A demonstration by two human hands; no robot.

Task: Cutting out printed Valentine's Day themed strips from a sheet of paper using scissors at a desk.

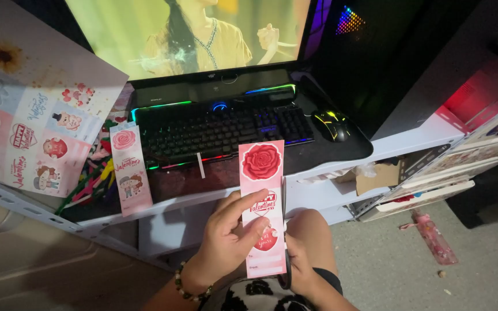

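The pink card strip with the red rose at its top stood nearly upright in front of the worktop, its long axis running away from the person, rose end toward the keyboard. The left hand pinched its lower half, thumb across the face; the right hand gripped what looked like scissors along its right edge. A wobble in that tall, lightly held strip could have sent the cut into the print. Another strip lay on the worktop's left.
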